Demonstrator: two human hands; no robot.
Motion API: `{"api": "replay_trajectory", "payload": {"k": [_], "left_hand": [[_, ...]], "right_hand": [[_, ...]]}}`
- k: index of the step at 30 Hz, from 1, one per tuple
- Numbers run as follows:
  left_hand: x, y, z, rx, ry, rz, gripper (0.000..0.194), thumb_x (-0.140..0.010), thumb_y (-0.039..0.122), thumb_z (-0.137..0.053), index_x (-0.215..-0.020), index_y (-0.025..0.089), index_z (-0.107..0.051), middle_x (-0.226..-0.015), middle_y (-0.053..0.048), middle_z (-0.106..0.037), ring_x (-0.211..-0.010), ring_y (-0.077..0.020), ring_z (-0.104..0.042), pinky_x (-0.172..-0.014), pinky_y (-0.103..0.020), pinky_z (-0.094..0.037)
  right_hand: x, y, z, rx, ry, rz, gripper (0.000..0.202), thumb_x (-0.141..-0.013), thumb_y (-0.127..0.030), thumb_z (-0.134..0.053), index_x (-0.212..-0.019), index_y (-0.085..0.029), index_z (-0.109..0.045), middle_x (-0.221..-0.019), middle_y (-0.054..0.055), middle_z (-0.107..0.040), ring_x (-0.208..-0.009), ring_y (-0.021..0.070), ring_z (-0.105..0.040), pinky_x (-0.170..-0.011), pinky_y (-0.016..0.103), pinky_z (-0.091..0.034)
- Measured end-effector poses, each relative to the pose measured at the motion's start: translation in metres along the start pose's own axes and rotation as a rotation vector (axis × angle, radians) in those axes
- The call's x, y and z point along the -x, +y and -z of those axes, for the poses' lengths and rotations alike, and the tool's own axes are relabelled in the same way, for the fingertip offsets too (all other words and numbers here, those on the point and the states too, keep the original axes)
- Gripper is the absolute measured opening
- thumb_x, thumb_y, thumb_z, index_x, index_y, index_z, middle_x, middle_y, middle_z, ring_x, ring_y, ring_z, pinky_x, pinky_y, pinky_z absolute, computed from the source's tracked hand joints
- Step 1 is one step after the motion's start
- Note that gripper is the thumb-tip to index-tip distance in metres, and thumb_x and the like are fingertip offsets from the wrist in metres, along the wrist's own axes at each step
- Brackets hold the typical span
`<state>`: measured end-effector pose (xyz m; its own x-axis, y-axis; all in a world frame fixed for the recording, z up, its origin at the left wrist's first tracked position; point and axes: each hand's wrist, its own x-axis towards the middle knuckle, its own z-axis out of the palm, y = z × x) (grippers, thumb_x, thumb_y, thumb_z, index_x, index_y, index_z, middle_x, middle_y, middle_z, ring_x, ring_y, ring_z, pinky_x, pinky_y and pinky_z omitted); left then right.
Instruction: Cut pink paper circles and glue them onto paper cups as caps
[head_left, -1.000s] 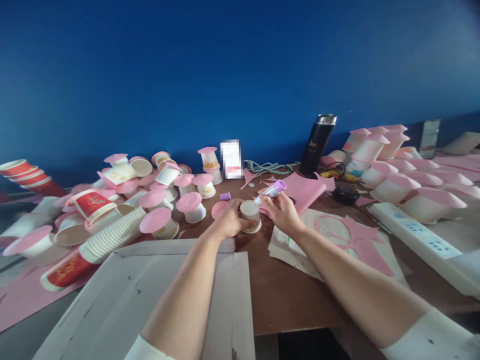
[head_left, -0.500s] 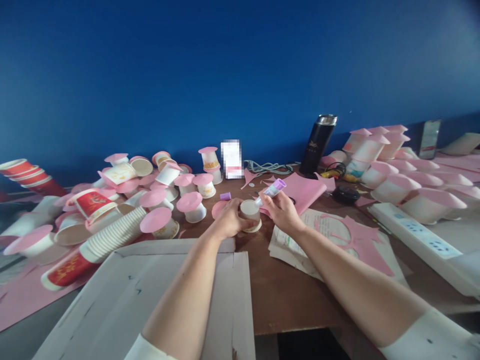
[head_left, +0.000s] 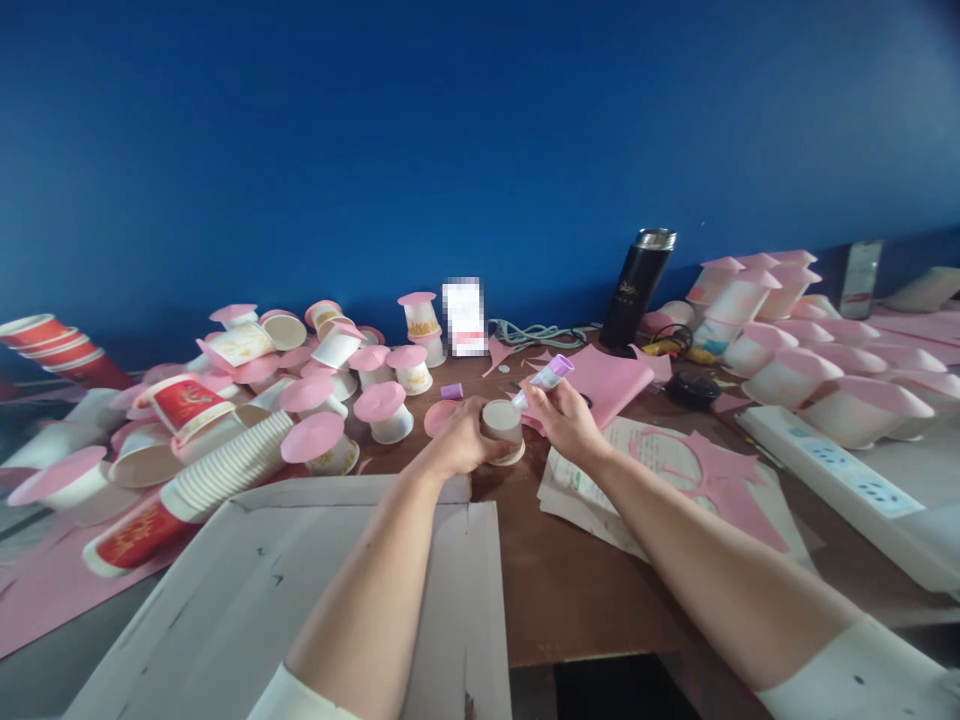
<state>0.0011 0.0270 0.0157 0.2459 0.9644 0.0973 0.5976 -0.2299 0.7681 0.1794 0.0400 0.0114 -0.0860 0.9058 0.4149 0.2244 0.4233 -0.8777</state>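
A white paper cup (head_left: 501, 422) stands upside down on the brown table, its base facing up. My left hand (head_left: 463, 438) is wrapped round the cup's left side. A purple and white glue stick (head_left: 551, 373) is pinched in my right hand (head_left: 568, 415), tilted, with its white end at the right edge of the cup's base. Behind my left hand lie a pink paper disc (head_left: 439, 417), partly hidden, and a small purple cap (head_left: 451, 391).
Many cups with pink discs (head_left: 381, 402) crowd the left, beside a long cup stack (head_left: 225, 470). Grey cardboard (head_left: 315, 590) lies at the front left. A black flask (head_left: 637, 290), pink scraps, a power strip (head_left: 847, 480) and more cups are on the right.
The glue stick's white end has shifted very slightly at the cup's edge. Both hands keep their grip.
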Motion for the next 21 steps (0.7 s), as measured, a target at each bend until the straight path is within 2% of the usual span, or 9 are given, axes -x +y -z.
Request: {"api": "replay_trajectory", "payload": {"k": [4,8,12,16,21], "left_hand": [[0.0016,0.0058,0.0019,0.027,-0.038,-0.063,0.045,-0.061,0.033,-0.078,-0.100,0.019,-0.060,-0.101,-0.006,-0.066,-0.094,-0.0237,-0.063,-0.079,-0.032,-0.048],[-0.0001,0.0001,-0.0018,0.006,0.027,-0.028,0.057,-0.058,0.037,-0.080,-0.107,0.017,-0.059,-0.105,-0.009,-0.066,-0.096,-0.0255,-0.062,-0.079,-0.034,-0.048],[-0.0018,0.0013,0.0004,-0.092,0.001,-0.057,0.044,-0.060,0.039,-0.077,-0.096,0.018,-0.062,-0.096,-0.007,-0.067,-0.091,-0.0253,-0.062,-0.076,-0.033,-0.048],[-0.0010,0.0075,0.0045,-0.089,-0.055,-0.144,0.030,-0.064,0.034,-0.074,-0.089,0.020,-0.063,-0.089,-0.003,-0.067,-0.084,-0.0223,-0.063,-0.073,-0.030,-0.048],[-0.0008,0.0039,0.0009,-0.046,-0.025,-0.108,0.036,-0.063,0.035,-0.074,-0.094,0.020,-0.063,-0.093,-0.004,-0.068,-0.086,-0.0234,-0.063,-0.074,-0.031,-0.049]], "right_hand": [[-0.0023,0.0047,0.0022,0.059,0.036,0.049,0.036,-0.087,-0.052,-0.049,-0.092,-0.017,-0.058,-0.087,0.007,-0.065,-0.083,0.0222,-0.061,-0.078,0.035,-0.048],[-0.0002,-0.0008,0.0009,-0.052,0.057,0.034,0.039,-0.086,-0.055,-0.051,-0.098,-0.019,-0.058,-0.091,0.007,-0.067,-0.089,0.0229,-0.062,-0.078,0.034,-0.050],[0.0020,-0.0031,-0.0016,-0.096,0.029,-0.005,0.042,-0.082,-0.058,-0.054,-0.101,-0.019,-0.055,-0.089,0.007,-0.067,-0.087,0.0232,-0.063,-0.075,0.034,-0.051],[-0.0008,0.0043,-0.0005,0.014,0.094,0.018,0.042,-0.082,-0.056,-0.056,-0.100,-0.017,-0.057,-0.092,0.009,-0.067,-0.086,0.0244,-0.064,-0.080,0.038,-0.050],[-0.0017,0.0008,0.0006,-0.088,0.146,-0.001,0.043,-0.081,-0.054,-0.059,-0.103,-0.017,-0.057,-0.097,0.010,-0.068,-0.091,0.0238,-0.064,-0.083,0.037,-0.050]]}}
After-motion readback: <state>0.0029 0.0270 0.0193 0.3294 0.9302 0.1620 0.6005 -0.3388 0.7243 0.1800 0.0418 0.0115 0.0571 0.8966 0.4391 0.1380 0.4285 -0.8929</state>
